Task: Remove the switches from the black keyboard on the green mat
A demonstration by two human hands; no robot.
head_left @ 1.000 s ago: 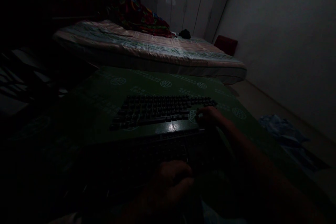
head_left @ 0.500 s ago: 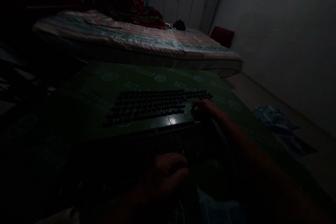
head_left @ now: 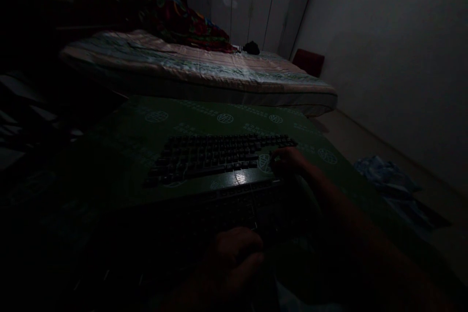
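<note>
The room is very dark. A black keyboard (head_left: 219,156) lies on a green printed table cover (head_left: 190,119). My right hand (head_left: 287,162) rests at the keyboard's near right corner, fingers curled down onto the cover beside the last keys. My left hand (head_left: 234,256) is low in the shadow near the table's front edge, fingers curled in a loose fist; what it holds, if anything, is hidden by darkness. A second dark keyboard-like surface (head_left: 226,209) shows faintly just in front of the lit strip.
A bed (head_left: 197,66) with a striped sheet stands behind the table, with a colourful bundle of cloth (head_left: 186,24) and a small black object (head_left: 251,48) on it. A red cushion (head_left: 309,61) leans by the wall. Blue cloth (head_left: 387,180) lies on the floor at right.
Only the head view shifts slightly up and down. Both hands stay where they were.
</note>
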